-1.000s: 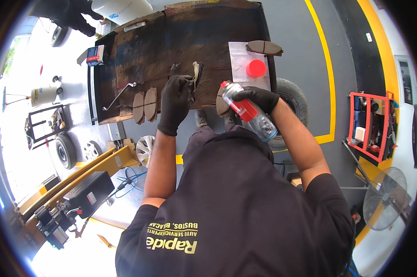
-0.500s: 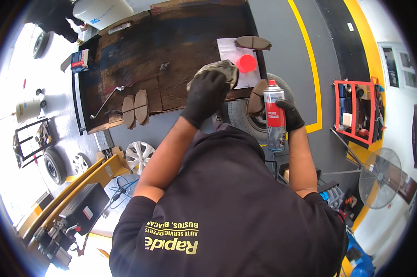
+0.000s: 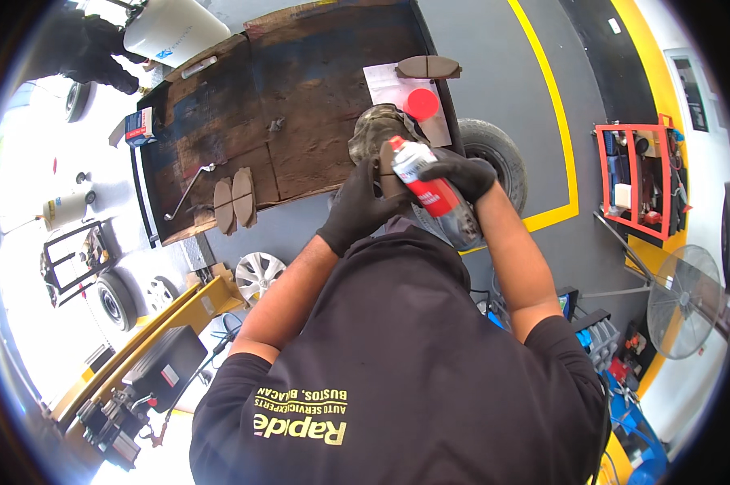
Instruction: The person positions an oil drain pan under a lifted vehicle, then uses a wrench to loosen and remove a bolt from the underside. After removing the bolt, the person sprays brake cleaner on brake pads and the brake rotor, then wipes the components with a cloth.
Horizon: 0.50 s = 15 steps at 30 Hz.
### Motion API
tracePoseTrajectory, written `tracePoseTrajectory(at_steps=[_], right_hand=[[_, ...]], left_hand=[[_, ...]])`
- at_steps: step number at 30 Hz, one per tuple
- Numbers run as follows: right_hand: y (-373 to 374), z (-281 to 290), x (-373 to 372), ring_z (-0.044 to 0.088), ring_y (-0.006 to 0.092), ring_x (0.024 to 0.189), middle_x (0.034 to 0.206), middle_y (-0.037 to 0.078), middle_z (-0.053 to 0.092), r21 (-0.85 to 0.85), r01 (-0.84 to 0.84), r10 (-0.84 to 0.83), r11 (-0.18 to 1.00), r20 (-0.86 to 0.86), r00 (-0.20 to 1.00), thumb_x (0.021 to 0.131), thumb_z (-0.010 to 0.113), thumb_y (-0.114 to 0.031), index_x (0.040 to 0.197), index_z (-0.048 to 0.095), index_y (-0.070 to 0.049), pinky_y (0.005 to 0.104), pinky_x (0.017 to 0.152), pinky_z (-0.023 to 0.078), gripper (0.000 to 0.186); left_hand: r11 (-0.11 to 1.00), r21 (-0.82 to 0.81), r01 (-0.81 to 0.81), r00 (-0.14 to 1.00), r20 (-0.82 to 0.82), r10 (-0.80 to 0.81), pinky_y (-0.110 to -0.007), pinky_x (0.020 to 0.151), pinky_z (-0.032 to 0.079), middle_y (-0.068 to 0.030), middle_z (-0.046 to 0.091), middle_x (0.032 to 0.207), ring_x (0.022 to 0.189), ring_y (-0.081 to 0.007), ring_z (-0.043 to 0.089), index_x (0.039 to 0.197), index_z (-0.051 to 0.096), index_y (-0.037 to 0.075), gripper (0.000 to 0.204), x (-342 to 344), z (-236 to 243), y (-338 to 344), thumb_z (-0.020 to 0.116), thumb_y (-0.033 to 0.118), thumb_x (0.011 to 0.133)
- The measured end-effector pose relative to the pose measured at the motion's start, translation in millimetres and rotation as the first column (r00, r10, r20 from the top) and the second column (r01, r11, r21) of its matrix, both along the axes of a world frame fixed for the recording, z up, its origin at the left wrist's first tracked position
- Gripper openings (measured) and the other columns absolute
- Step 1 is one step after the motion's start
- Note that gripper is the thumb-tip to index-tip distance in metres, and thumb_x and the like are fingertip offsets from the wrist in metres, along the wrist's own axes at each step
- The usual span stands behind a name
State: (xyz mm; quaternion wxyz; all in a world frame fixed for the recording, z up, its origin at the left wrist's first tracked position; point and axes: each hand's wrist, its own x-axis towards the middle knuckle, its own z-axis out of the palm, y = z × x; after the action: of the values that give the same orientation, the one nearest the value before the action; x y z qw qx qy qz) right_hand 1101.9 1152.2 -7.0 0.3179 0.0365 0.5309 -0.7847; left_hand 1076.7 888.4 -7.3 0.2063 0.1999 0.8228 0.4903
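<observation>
My gloved left hand (image 3: pixel 353 206) is closed on a brown brake pad (image 3: pixel 388 162), partly hidden behind the can. In my gloved right hand (image 3: pixel 468 174) is a red and white aerosol can (image 3: pixel 434 190), tilted so its red nozzle points up and left, over the pad. Just beyond, a crumpled camouflage-patterned rag (image 3: pixel 379 125) lies at the table's near right edge. A red round cap (image 3: pixel 421 104) rests on a white paper sheet (image 3: pixel 381 77), with another brake pad (image 3: pixel 438 67) across its far end. Two more brake pads (image 3: pixel 242 198) lie side by side at the near left.
The worn brown tabletop (image 3: pixel 316 89) carries a bent metal wrench (image 3: pixel 189 192) and a small box (image 3: pixel 139 127) on its left. A tyre (image 3: pixel 502 153) lies to the right of the table. Far right are a red rack (image 3: pixel 603 182) and a fan (image 3: pixel 684 303). A person in black (image 3: pixel 90 52) is at upper left.
My left hand has let go of the rag and come nearer, onto the brake pad that was by my right hand. My right hand has moved left and tilted the aerosol can.
</observation>
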Motion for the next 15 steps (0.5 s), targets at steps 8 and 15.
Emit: tracePoseTrajectory(at_steps=[8, 15], right_hand=[[-19.5, -1.9, -41.9, 0.072, 0.016, 0.093, 0.108, 0.007, 0.072, -0.018, -0.016, 0.021, 1.0, 0.347, 0.938, 0.093, 0.08, -0.034, 0.129, 0.065, -0.004, 0.032, 0.084, 0.061, 0.05], [37.6, 22.7, 1.8, 0.067, 0.0134, 0.107, 0.12, 0.005, 0.069, 0.106, 0.245, -0.255, 0.964, 0.094, 0.962, 0.095, 0.079, -0.025, 0.142, 0.058, -0.003, 0.0319, 0.093, 0.057, 0.056]], left_hand=[[0.939, -0.322, -0.122, 0.992, -0.078, 0.102, -0.054, 0.086, 0.057, -0.0308, 0.073, 0.104, 0.098, -0.0475, 0.072, 0.115, 0.068, -0.007, 0.072, -13.9, -8.3, 13.2, 0.087, 0.052, 0.079], [0.901, -0.388, -0.196, 0.978, -0.151, 0.148, -0.054, 0.089, 0.057, -0.0276, 0.073, 0.106, 0.103, -0.047, 0.071, 0.116, 0.069, -0.003, 0.059, -41.6, -10.4, 22.2, 0.084, 0.045, 0.084]])
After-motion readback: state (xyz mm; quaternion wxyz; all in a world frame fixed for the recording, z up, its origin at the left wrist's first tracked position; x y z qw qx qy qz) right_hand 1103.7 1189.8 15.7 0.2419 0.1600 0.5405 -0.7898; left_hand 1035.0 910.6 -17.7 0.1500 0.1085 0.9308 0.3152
